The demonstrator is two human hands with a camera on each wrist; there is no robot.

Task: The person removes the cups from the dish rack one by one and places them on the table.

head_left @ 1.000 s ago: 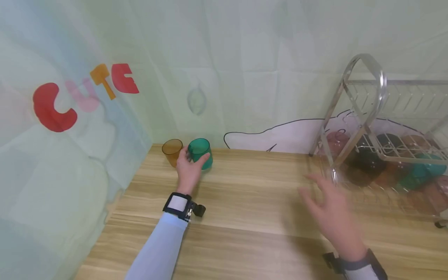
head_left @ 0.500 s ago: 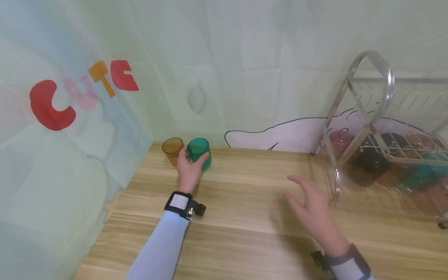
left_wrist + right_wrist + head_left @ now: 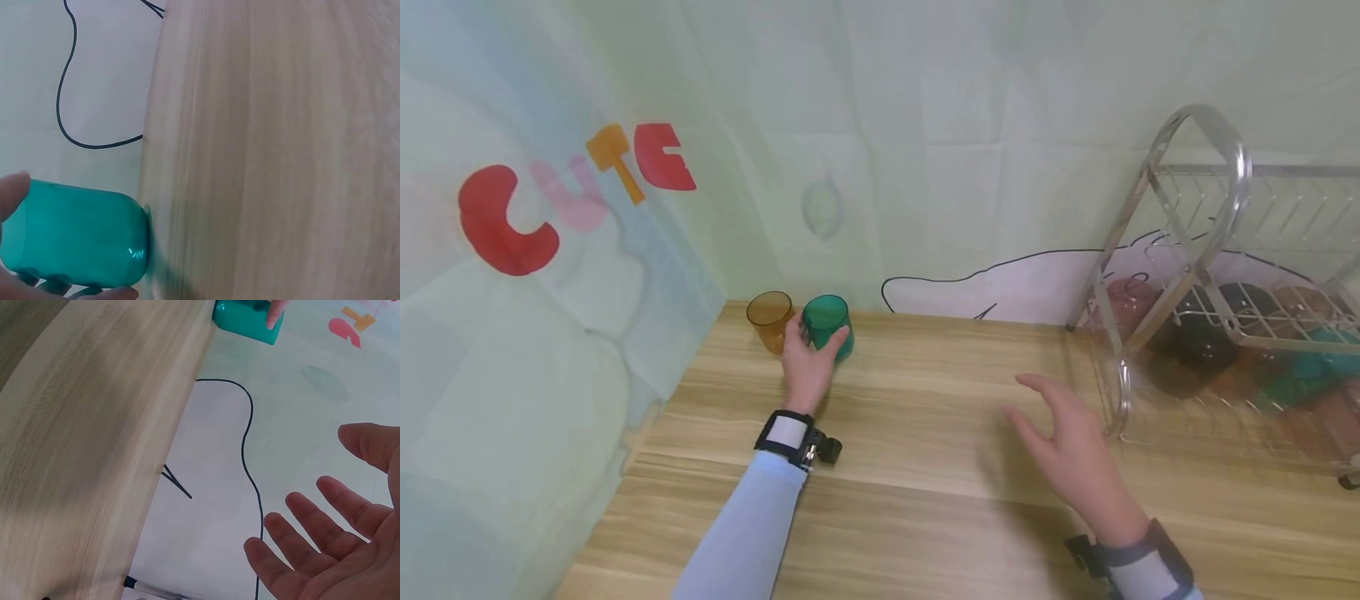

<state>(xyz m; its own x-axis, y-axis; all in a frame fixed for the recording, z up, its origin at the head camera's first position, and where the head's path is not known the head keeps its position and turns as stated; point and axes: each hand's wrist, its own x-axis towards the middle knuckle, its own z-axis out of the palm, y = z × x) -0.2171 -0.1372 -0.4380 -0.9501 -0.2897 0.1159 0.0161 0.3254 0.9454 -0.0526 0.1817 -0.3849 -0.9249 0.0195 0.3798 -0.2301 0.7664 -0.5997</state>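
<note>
A translucent green cup (image 3: 829, 321) stands upright near the table's back edge, and my left hand (image 3: 807, 360) grips it with thumb and fingers around its sides. In the left wrist view the green cup (image 3: 81, 234) shows its base against the wooden top, fingers curled under its side. Just left of it an amber cup (image 3: 770, 321) stands upright, partly behind my left fingers. My right hand (image 3: 1071, 454) hovers over the table left of the rack, fingers and thumb spread, holding nothing. The right wrist view shows the same hand (image 3: 337, 537) with fingers apart.
On the right stands a two-tier metal dish rack (image 3: 1123, 333). Pink, black, orange and teal translucent items sit on its lower tier, seen through the wires. A printed cloth (image 3: 925, 167) hangs along the back and left of the wooden table (image 3: 910, 467).
My right hand has moved left, away from the rack, and then stays nearly still. My left hand keeps its hold on the green cup. The view has shifted slightly.
</note>
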